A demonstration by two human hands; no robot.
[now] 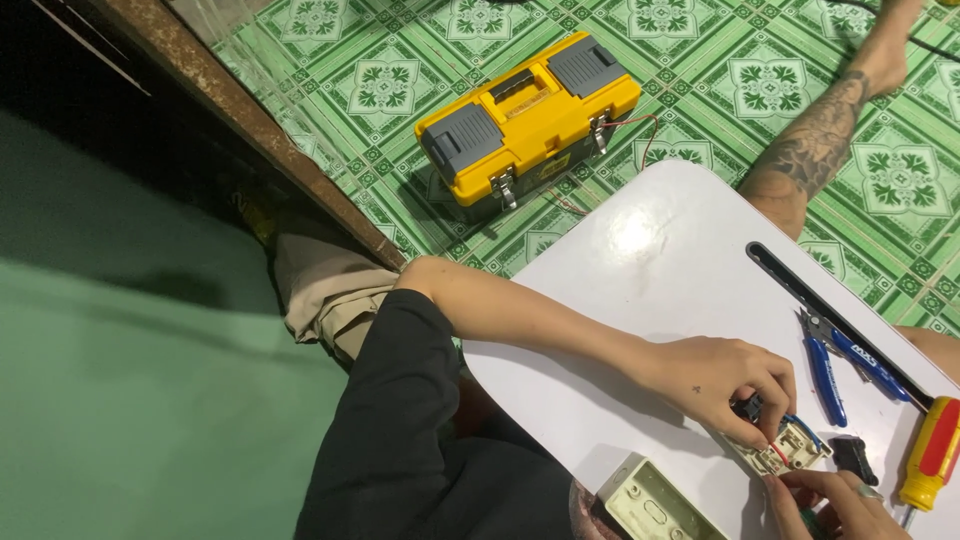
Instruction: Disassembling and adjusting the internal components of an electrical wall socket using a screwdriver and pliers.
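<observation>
Switch module (790,447), a small cream piece with blue and red wires at its back, is sitting near the front edge of the white bench (640,300), and we are steadying it between both hands. Our left hand (725,385) is curling over its top, fingers pinched on a dark part where the wires enter, likely to keep them from pulling loose. Our right hand (835,500) is closing on its lower edge from below, though the frame is cutting it off, so we cannot tell how firm that grip is. We are keeping the cream mounting box (655,500) just beside it, and the blue pliers (835,365) and yellow-and-red screwdriver (930,455) within easy reach. A yellow toolbox (525,115) is resting shut on the green tiled floor (380,90).
</observation>
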